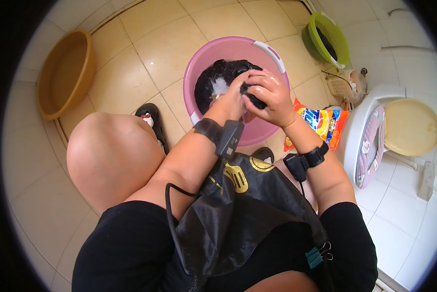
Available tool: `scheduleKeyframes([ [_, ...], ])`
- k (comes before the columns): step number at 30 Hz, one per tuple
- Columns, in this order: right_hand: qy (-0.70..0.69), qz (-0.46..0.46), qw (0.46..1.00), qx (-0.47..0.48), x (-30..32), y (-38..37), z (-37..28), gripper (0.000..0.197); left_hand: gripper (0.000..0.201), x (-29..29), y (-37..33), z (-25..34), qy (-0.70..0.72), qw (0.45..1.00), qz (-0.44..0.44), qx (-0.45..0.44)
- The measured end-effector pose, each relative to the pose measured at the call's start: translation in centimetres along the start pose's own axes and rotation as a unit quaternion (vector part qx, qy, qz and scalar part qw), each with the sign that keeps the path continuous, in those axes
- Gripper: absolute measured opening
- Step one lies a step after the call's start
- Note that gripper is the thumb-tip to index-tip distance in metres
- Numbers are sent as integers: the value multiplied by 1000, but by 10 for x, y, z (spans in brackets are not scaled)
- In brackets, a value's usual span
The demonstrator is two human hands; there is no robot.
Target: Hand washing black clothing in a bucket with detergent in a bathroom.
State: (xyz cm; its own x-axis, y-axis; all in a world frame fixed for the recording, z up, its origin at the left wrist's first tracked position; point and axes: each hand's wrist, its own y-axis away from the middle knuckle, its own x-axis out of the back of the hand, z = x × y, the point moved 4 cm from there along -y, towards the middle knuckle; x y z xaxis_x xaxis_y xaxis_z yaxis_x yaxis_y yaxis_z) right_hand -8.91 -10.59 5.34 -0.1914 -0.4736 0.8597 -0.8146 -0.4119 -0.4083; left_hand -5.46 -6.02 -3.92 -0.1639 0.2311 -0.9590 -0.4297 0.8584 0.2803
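Observation:
Over a pink basin (213, 48), my two hands are close together with a bunched black wet cloth (256, 101) between them. My right hand (273, 96) is wet, its fingers curled over the cloth from the right. On the other side my left hand (234, 100) presses against the cloth; most of its fingers are hidden behind my wrist and the right hand. More dark wet fabric (205, 80) lies in the basin, with a patch of white suds (219, 86) on it.
An orange detergent bag (321, 124) stands right of the basin, beside a toilet (367, 141) with its lid raised. A green basin (338, 48) with dark fabric stands at the far right. A brown basin (65, 78) leans against the left wall. Black shoes (152, 124) are on my feet.

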Motion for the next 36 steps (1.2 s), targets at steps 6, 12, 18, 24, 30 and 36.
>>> scheduleKeyframes([
  [6, -149, 246, 917, -276, -4, 13, 41, 10, 20, 20, -30, 13, 25, 955, 229, -188],
  [12, -509, 365, 573, -529, -30, 45, 74, 12, 34, 2, -10, 21, -173, 857, 277, -399],
  [18, -609, 259, 436, -610, -48, 58, 89, 14, 36, 1, -12, 22, -359, 762, 266, -469],
  [24, -658, 203, 375, -621, -59, 73, 106, 12, 36, -1, -16, 15, -452, 709, 250, -480],
  [30, -671, 188, 356, -623, -58, 75, 98, 13, 44, 14, -22, 17, -443, 726, 251, -462],
  [36, -525, 272, 486, -643, -41, 58, 76, 15, 29, 43, -37, 11, -33, 966, 221, -130],
])
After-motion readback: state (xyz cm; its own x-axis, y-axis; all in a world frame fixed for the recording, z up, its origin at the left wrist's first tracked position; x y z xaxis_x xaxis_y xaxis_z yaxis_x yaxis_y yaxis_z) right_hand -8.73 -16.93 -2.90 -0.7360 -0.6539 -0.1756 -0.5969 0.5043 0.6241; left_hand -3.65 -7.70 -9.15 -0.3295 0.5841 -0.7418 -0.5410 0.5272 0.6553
